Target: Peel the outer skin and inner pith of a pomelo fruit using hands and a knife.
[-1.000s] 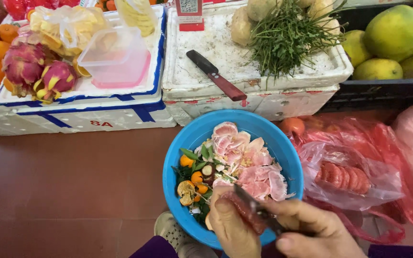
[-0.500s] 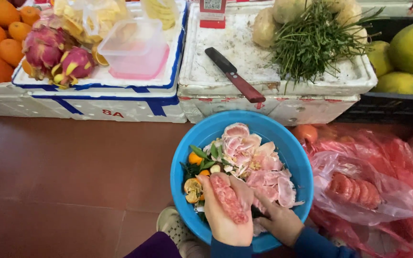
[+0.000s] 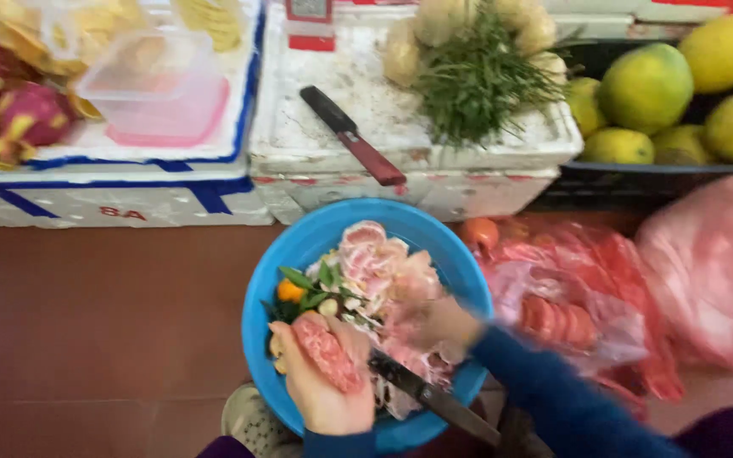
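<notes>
left hand (image 3: 326,382): palm up over the near rim of the blue basin (image 3: 299,254), fingers cupped around a pink fruit segment (image 3: 327,354) that rests in the palm. the segment's long axis runs from the upper left, by the fingertips, down to the lower right, toward the heel of the hand.

right hand (image 3: 434,326): blurred, positioned just to the right of the left hand, above the pile of pink peel and flesh (image 3: 379,263) in the basin. a knife (image 3: 434,397) with a dark blade lies immediately below and right of the segment, its long axis slanting from the segment's lower end down to the right. whether the right hand is closed on the knife cannot be told; the blur hides the fingers.

relation of note: the segment lies to the left of the right hand, and the knife's tip end is near the segment's lower edge; contact cannot be confirmed. the left hand is the nearer, being the support.

surroundings: green leaves and small orange pieces (image 3: 292,291) in the basin's left half; a second knife with a red handle (image 3: 354,136) on a white foam box (image 3: 434,182) beyond; green herbs (image 3: 481,76) beside it; red plastic bags (image 3: 587,297) to the right on the floor.
</notes>
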